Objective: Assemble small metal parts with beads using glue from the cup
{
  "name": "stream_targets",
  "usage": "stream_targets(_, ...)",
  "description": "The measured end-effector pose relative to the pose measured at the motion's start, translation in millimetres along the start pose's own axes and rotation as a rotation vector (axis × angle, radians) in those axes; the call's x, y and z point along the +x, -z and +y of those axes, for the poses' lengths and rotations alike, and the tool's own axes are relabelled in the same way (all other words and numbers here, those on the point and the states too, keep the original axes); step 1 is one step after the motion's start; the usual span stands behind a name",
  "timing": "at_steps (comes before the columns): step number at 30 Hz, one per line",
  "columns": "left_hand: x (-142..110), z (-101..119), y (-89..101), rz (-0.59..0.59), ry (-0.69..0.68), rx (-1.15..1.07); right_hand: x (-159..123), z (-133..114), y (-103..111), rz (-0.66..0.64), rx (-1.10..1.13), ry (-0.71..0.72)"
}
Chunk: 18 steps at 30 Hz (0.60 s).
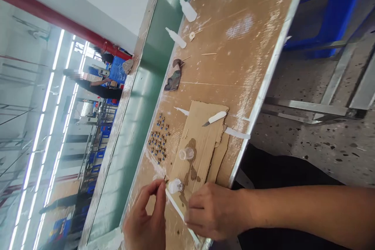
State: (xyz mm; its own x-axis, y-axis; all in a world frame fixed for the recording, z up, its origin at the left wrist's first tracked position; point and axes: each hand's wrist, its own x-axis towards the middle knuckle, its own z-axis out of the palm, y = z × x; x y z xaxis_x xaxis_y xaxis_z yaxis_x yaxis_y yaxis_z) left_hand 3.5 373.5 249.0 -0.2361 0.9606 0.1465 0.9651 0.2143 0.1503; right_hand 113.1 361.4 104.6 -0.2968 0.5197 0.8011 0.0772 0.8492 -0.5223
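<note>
Hands apart, I pinched a tiny dark piece [165, 179] in my left hand [146, 216] and curled my right hand [215, 211], contents hidden, while one cup [175, 186] crowded between them near the knife-bearing cardboard [199, 125] and small blue pieces [158, 137].

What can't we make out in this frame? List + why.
All head view:
- Small piece at the left hand: too small, partly covered by fingertips.
- Whether the right hand holds anything: curled fingers hide it.
- Left forearm: cut off by bottom edge.
- Detail on the blue parts: too small.
- What the whitish container holds: too small, with glare.
</note>
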Motion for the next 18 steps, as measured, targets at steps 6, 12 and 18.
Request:
stream_targets(6,-72.5,-89.6,-13.7,0.201,0.543,-0.287,-0.4,-1.9,9.8,-0.026,0.079,0.020)
stream_targets(12,-124.1,-129.3,-55.0,0.241,0.773,-0.548,-2.7,-6.4,7.4,-0.076,0.112,0.024)
stream_targets(18,-138.6,-144.3,-71.3,0.181,0.652,-0.521,-3.0,-8.7,5.9,-0.130,0.085,0.046)
